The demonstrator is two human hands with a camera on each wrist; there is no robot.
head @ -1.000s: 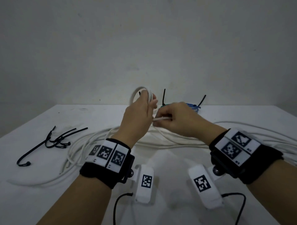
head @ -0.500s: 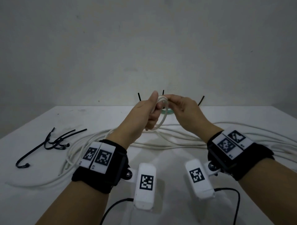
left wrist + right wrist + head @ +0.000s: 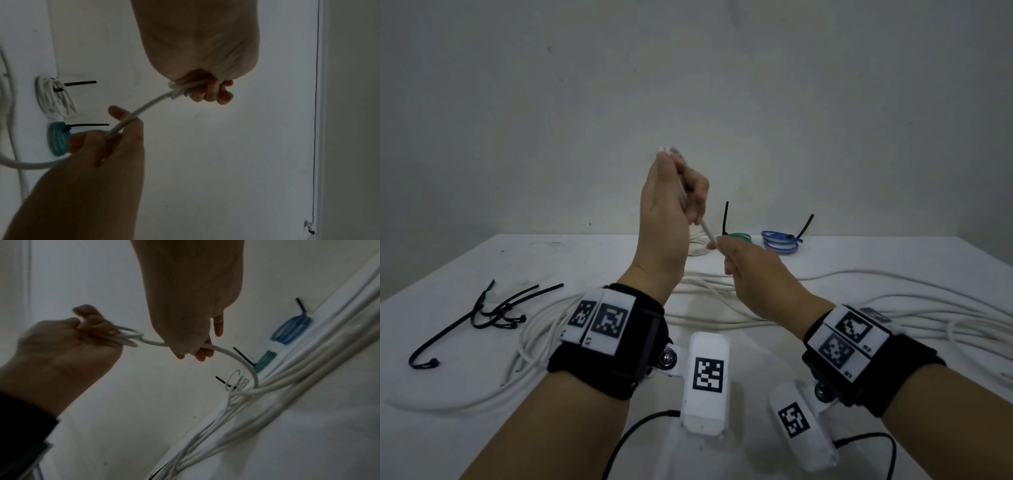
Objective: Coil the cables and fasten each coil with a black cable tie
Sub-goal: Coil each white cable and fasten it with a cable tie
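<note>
My left hand (image 3: pixel 677 197) is raised above the table and grips a small bundle of white cable loops (image 3: pixel 185 91) in its curled fingers. From that bundle a single white strand (image 3: pixel 144 108) runs down to my right hand (image 3: pixel 724 246), which pinches it between thumb and fingers. In the right wrist view the strand (image 3: pixel 232 353) curves past my right hand down to the loose white cable (image 3: pixel 722 291) spread over the table. Several black cable ties (image 3: pixel 493 308) lie at the left.
Three tied coils sit at the table's back edge: white (image 3: pixel 697 245), green (image 3: pixel 739 237) and blue (image 3: pixel 779 242), each with a black tie tail sticking up. More loose white cable (image 3: pixel 928 308) trails to the right. A grey wall (image 3: pixel 688 85) stands behind.
My hands have come apart. The left hand has risen with the loops, and the right hand has dropped and now holds a straight strand below it.
</note>
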